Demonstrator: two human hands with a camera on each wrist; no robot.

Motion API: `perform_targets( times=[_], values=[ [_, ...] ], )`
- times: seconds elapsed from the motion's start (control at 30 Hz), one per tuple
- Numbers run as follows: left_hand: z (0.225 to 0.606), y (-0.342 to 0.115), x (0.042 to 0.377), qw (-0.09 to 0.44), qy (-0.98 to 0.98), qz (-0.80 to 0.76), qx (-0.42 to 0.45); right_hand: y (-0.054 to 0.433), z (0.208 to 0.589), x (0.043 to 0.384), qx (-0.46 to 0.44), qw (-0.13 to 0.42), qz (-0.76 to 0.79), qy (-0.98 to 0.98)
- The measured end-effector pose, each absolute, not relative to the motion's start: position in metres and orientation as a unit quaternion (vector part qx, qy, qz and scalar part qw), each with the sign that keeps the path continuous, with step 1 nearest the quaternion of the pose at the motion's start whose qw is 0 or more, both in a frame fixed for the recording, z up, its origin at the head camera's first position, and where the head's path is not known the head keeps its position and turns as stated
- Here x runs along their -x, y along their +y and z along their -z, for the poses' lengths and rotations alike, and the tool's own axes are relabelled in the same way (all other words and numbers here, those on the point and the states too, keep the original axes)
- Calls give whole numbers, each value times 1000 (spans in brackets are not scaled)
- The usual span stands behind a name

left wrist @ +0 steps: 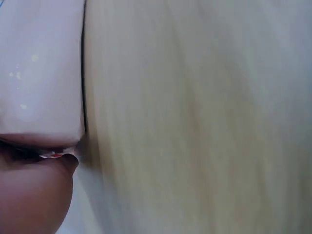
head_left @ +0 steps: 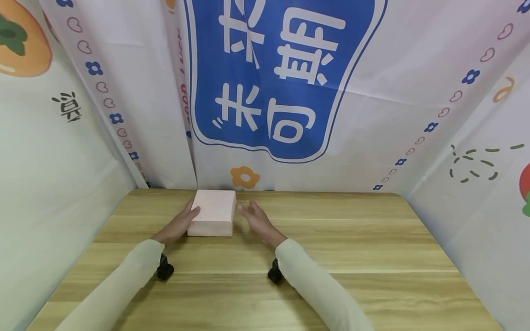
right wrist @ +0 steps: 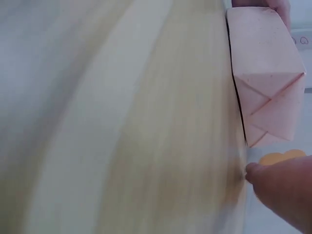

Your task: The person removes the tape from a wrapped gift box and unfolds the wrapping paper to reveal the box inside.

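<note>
A box wrapped in pale pink paper (head_left: 213, 207) sits on the wooden table, left of centre near the back edge. Folded flaps of the wrapping show on the side of the box (right wrist: 273, 105) in the right wrist view. My left hand (head_left: 178, 225) rests against the left side of the box, its thumb over the top edge; its other fingers are partly hidden. To the right of the box is my right hand (head_left: 261, 224), apart from it with fingers extended. Part of the left hand (left wrist: 36, 195) shows below the box in the left wrist view.
A printed cloth (head_left: 352, 138) with a blue sign hangs directly behind the table (head_left: 331, 257). Similar white cloths stand along the left and right sides. Black wrist cameras (head_left: 164, 268) sit under both sleeves.
</note>
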State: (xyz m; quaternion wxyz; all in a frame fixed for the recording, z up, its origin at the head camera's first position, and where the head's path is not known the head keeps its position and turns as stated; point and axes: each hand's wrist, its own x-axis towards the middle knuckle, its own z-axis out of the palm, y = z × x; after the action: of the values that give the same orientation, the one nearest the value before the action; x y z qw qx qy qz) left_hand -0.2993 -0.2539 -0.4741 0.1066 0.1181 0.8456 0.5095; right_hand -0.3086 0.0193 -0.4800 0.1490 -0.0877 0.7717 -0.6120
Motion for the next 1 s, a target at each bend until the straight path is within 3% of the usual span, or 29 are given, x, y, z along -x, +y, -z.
perform_targets(
  times=[0.47,1.0],
  values=[
    [472,-228,289,125,787,-597,-87,-7,483,313,79,138,734,660],
    [476,-193,273,149,773,-612,-77,33,486,302,70,180,724,662]
  ],
)
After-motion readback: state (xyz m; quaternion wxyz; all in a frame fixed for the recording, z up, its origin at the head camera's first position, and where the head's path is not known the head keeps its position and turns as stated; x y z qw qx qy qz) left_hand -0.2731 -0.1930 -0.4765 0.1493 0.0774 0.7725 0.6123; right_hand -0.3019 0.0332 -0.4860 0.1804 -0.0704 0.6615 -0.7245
